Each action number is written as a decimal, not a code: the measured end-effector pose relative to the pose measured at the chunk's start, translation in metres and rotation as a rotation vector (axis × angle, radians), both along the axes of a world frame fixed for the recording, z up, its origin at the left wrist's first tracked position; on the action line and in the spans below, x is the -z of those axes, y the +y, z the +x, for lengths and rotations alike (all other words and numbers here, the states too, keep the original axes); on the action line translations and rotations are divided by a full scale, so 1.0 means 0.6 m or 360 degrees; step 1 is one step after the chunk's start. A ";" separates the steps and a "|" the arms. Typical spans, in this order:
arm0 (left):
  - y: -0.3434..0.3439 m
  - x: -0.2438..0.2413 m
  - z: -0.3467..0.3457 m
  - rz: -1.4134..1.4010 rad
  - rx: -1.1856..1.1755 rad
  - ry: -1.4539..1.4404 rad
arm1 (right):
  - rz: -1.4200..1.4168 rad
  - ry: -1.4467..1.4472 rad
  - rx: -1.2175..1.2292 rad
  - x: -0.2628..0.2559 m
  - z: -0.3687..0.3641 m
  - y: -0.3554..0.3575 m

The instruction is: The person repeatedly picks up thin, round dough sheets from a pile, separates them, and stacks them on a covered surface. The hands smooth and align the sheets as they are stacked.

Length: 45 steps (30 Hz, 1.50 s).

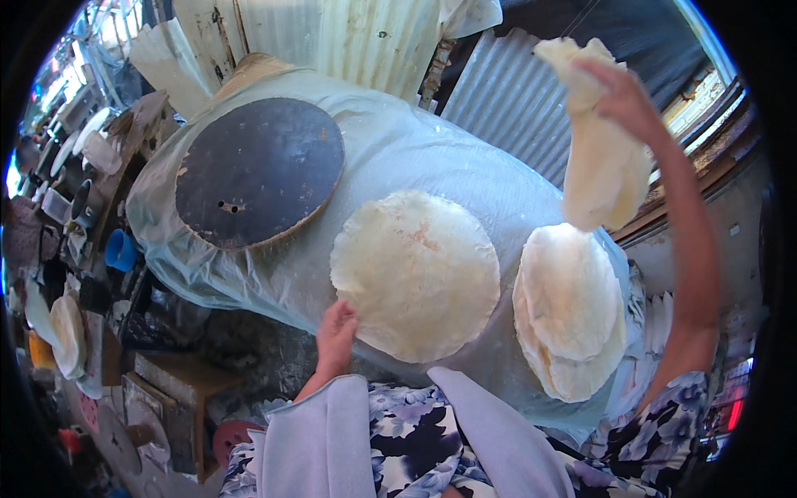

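A large round flatbread (416,277) lies flat on a plastic-covered surface (398,143) in front of me. At its lower left rim, my left hand (337,336) pinches the edge between thumb and fingers. Raised at the upper right, my right hand (622,103) grips a limp flatbread (601,168) that hangs in folds. Below that hanging piece, several flatbreads (568,299) overlap in a small pile at the right end of the surface. The lower tip of the hanging one comes close to the pile; whether they touch I cannot tell.
A dark round board (261,171) with small holes rests on the plastic at the left. Corrugated sheets (514,99) stand behind. To the left are a blue cup (120,250), a wooden stool (187,380) and crowded kitchenware. Another pale round stack (67,336) sits there.
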<state>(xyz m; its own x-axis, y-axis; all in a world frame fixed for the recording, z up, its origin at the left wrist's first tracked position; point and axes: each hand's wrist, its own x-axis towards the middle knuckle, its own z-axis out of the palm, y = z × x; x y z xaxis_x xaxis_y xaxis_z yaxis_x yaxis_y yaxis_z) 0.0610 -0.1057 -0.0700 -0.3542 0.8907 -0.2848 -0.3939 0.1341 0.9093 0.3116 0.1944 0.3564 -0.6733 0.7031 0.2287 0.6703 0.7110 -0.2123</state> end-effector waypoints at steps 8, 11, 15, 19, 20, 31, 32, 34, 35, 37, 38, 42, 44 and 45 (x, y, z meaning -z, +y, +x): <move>-0.027 -0.021 0.005 -0.0337 -0.0189 -0.0386 | -0.0340 0.0123 -0.0495 0.511 -0.154 -0.338; -0.027 -0.032 0.003 -0.0388 0.0002 -0.0431 | -0.0491 0.0226 -0.0392 0.596 -0.167 -0.378; -0.043 -0.047 -0.016 -0.0492 0.0167 -0.0254 | -0.0385 0.0165 -0.0430 0.579 -0.166 -0.389; -0.054 -0.005 -0.005 -0.0106 -0.0131 0.0507 | -0.0427 0.0051 -0.0466 0.545 -0.168 -0.381; -0.059 -0.005 -0.001 -0.0191 -0.0129 0.0332 | -0.0417 0.0081 -0.0485 0.543 -0.167 -0.376; -0.042 -0.014 0.026 -0.0491 0.0040 -0.1065 | -0.0443 -0.0119 -0.0520 0.537 -0.183 -0.397; -0.044 -0.013 0.023 -0.0375 0.0008 -0.1153 | -0.0439 -0.0092 -0.0511 0.540 -0.182 -0.398; -0.046 -0.017 0.017 -0.0143 -0.0045 -0.1327 | -0.0433 -0.0048 -0.0475 0.550 -0.178 -0.399; -0.045 -0.023 0.019 -0.0136 -0.0058 -0.1300 | -0.0431 -0.0029 -0.0452 0.557 -0.175 -0.399; -0.046 -0.044 0.019 -0.0116 -0.0101 -0.1238 | -0.0532 0.0059 -0.0419 0.562 -0.172 -0.405; -0.047 -0.045 0.019 -0.0123 -0.0083 -0.1255 | -0.0635 0.0125 -0.0400 0.563 -0.167 -0.413; -0.034 -0.059 0.021 -0.0037 0.0021 -0.1283 | -0.0520 0.0214 -0.0298 0.570 -0.157 -0.424; -0.025 -0.053 0.023 0.0027 0.0133 -0.1290 | -0.0628 0.0135 -0.0179 0.586 -0.146 -0.405; -0.018 -0.055 0.023 0.0000 0.0163 -0.1262 | -0.0667 0.0101 -0.0110 0.588 -0.139 -0.391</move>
